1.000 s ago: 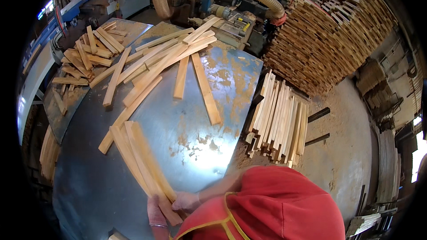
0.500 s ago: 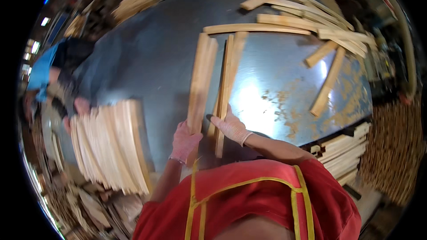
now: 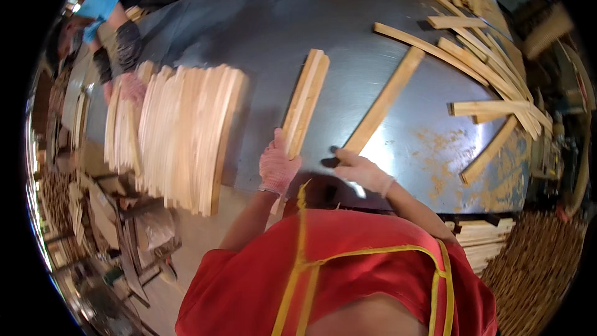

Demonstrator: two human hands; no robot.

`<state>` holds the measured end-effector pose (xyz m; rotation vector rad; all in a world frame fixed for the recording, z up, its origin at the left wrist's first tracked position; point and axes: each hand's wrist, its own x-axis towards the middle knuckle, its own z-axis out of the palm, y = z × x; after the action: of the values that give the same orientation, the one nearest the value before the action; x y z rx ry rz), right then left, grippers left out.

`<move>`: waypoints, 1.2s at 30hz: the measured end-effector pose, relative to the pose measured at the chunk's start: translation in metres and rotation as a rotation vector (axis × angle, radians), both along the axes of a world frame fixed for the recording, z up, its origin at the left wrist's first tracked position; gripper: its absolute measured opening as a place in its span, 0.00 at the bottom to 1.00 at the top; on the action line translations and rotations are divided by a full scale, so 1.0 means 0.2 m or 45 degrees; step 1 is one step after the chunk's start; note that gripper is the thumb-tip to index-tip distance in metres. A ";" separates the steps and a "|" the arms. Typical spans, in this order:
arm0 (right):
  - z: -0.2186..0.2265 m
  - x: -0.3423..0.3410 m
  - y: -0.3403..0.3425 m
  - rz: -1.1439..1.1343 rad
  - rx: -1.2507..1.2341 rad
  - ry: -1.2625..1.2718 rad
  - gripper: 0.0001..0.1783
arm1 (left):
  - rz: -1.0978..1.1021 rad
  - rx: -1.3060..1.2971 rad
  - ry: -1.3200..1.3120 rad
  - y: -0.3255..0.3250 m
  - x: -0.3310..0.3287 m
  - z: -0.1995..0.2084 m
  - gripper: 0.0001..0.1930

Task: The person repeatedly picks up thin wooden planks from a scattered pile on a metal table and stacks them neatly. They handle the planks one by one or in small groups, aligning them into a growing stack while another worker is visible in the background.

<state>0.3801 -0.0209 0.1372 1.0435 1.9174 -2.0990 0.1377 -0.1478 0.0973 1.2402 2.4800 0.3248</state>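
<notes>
My left hand [image 3: 279, 163], in a pale pinkish knit glove, is closed around the near end of a few narrow wooden strips [image 3: 308, 102] held side by side. Their far ends point away from me over the metal tabletop [image 3: 249, 43]. To the right, my right hand [image 3: 365, 174], gloved with a dark fingertip, has its fingers closed on the near end of a single flat wooden strip [image 3: 385, 102]. This strip slants away to the right, and its far end meets another strip [image 3: 429, 53] lying crosswise.
A neat row of pale strips [image 3: 186, 130] sits at the left; a co-worker's gloved hand [image 3: 132, 87] touches its far-left part. Loose strips [image 3: 497, 62] lie jumbled at the right. Sawdust [image 3: 441, 168] covers the right tabletop, and stacked wood [image 3: 528, 274] stands beyond its edge.
My view has turned and shifted left. The upright strip at my right hand has left it and appears to be with my left hand's strips. My right hand is now at the flat strip's near end.
</notes>
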 end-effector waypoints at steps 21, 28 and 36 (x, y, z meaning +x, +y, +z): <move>-0.59 1.16 1.65 -1.563 0.778 -1.144 0.46 | 0.085 -0.069 0.886 -0.43 -0.45 -0.01 0.27; -0.79 0.94 0.98 -1.477 0.029 0.508 0.07 | 0.054 0.089 0.501 -0.50 -0.44 -0.04 0.26; -0.32 -0.68 -0.11 -0.757 -0.758 0.618 0.39 | 0.367 0.286 0.031 -0.69 -1.01 0.22 0.30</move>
<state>0.2431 -0.0422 0.0729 1.1092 0.9959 -3.2083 -0.0636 -0.2860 0.1416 0.9648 2.7041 0.6817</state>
